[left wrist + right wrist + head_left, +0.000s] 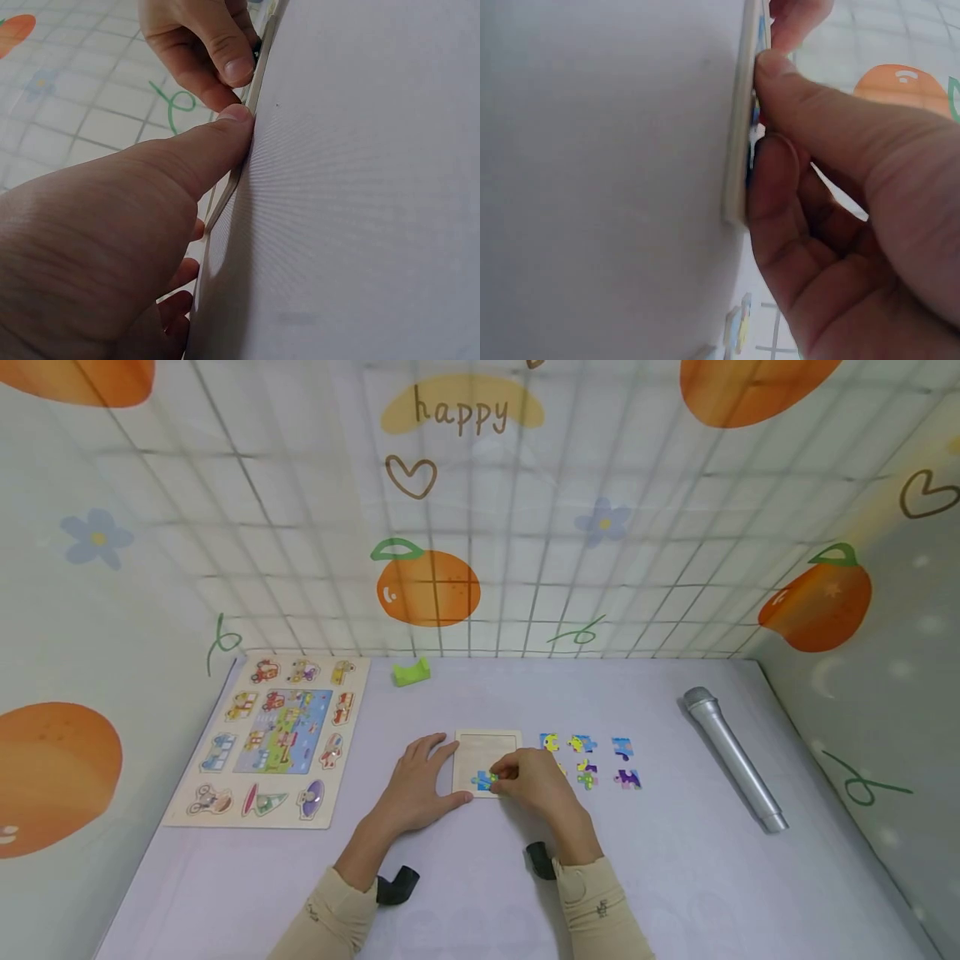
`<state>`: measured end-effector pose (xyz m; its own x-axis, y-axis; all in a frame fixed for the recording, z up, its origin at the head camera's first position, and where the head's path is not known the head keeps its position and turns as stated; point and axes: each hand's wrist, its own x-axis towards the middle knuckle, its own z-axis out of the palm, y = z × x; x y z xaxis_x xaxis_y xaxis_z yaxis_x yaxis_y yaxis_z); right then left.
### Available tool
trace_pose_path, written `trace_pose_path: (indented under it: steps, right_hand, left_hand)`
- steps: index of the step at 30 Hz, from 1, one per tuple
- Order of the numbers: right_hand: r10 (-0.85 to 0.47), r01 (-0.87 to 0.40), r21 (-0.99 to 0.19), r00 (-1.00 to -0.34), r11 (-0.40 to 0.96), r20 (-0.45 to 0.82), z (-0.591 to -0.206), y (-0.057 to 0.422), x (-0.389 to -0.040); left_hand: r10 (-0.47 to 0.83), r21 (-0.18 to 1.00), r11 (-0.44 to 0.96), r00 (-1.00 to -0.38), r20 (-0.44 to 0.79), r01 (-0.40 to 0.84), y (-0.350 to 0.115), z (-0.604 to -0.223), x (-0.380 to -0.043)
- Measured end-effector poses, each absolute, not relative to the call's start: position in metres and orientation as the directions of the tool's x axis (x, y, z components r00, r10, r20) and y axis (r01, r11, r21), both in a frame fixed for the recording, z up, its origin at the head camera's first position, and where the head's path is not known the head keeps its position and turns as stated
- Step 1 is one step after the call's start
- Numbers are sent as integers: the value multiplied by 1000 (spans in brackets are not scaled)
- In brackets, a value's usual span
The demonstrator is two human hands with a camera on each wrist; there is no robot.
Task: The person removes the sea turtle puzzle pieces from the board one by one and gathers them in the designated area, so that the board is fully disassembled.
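A small square wooden puzzle tray (486, 753) lies flat in front of me. Blue jigsaw pieces (480, 782) sit in its lower part. My left hand (415, 787) spreads around the tray's left side, its thumb (225, 135) on the near edge and its index fingertip by the upper left corner. With thumb and forefinger, my right hand (542, 783) pinches a jigsaw piece (493, 776) at the tray's lower right. The fingers mostly cover that piece. In the right wrist view the fingertips are right against the tray's rim (739, 150).
Loose jigsaw pieces (627, 778) lie in rows right of the tray, partly behind my right hand. A large wooden vehicle puzzle board (341, 793) lies left. A green block (412, 672) stands at the back. A silver microphone (738, 760) lies far right.
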<state>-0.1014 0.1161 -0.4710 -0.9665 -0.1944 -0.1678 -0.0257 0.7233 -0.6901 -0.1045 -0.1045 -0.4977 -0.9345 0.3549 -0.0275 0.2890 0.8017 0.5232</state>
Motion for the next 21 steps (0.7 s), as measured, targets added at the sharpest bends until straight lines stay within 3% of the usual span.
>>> trace_pose_path:
  steps: [21]
  right_hand:
    - [-206, -21, -707, -962, 707, -178, -472, 118, -103]
  left_hand:
    - [353, 530, 799, -935, -32, 284, -104, -494, -103]
